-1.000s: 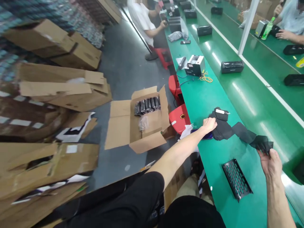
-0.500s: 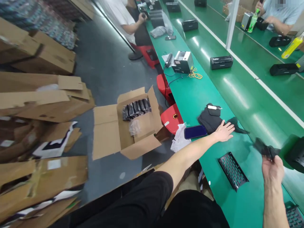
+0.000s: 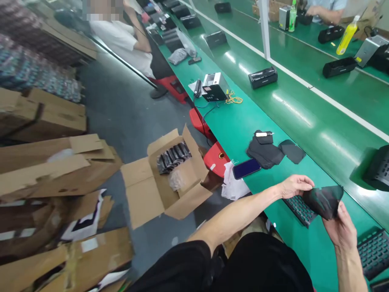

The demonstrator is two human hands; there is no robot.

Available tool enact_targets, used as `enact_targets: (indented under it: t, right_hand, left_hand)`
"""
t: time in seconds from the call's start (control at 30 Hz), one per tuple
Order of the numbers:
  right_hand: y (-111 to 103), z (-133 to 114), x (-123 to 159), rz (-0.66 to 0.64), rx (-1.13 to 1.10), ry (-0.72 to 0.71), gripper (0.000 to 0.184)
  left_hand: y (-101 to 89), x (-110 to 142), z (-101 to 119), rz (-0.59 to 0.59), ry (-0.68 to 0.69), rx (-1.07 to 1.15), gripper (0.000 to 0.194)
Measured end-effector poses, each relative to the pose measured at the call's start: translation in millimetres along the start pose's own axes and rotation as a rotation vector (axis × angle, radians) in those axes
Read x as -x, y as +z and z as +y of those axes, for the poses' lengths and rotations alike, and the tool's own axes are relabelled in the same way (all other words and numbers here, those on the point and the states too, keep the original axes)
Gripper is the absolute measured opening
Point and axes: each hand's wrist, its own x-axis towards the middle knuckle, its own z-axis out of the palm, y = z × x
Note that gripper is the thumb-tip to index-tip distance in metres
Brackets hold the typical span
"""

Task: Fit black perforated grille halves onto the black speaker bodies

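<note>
Both of my hands hold one piece of black cloth (image 3: 323,200) above the green bench (image 3: 252,117). My left hand (image 3: 294,185) pinches its left edge and my right hand (image 3: 340,229) grips its lower right part. Under the cloth lies a black perforated grille (image 3: 299,208), partly hidden. Farther along the bench rests a pile of black cloth pieces (image 3: 265,150) with one loose piece (image 3: 292,151) beside it, and a dark phone (image 3: 246,168) near the bench edge.
An open cardboard box (image 3: 170,178) with black parts stands on the floor, flattened cartons (image 3: 51,162) to its left. Red stools (image 3: 217,158) sit by the bench. A second grille (image 3: 373,251) lies at right. Black speakers (image 3: 263,77) ride the belt; other people sit farther along.
My left hand left the cloth pile and came back to join my right hand on the black cloth piece, now held over the grille. The view swung right.
</note>
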Motion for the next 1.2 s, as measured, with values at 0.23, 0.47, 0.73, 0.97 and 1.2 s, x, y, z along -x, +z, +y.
enact_targets:
  t: [0.23,0.47,0.73,0.97,1.2]
  right_hand:
    - [-26.5,39.4,28.8,0.101,0.191,0.184,0.069]
    - [-31.3,75.4,38.5,0.311,0.578,0.177,0.055]
    - [-45.3,84.4,16.6,0.535,0.945,-0.032,0.075]
    - [-55.8,82.3,6.2,0.45,1.089,0.005,0.056]
    - [-56.0,58.9,-18.0,0.25,0.897,0.109,0.056]
  left_hand:
    - [-5.6,31.7,-8.2,-0.086,0.024,-0.5,0.034]
    - [-14.5,21.2,-19.0,-0.15,0.154,-1.265,0.016]
    - [-20.8,8.4,-43.1,0.023,0.159,-1.623,0.034]
    - [-45.9,12.1,-44.5,0.296,0.037,-1.431,0.038]
    - [-53.6,25.0,-36.8,0.302,-0.027,-1.144,0.024]
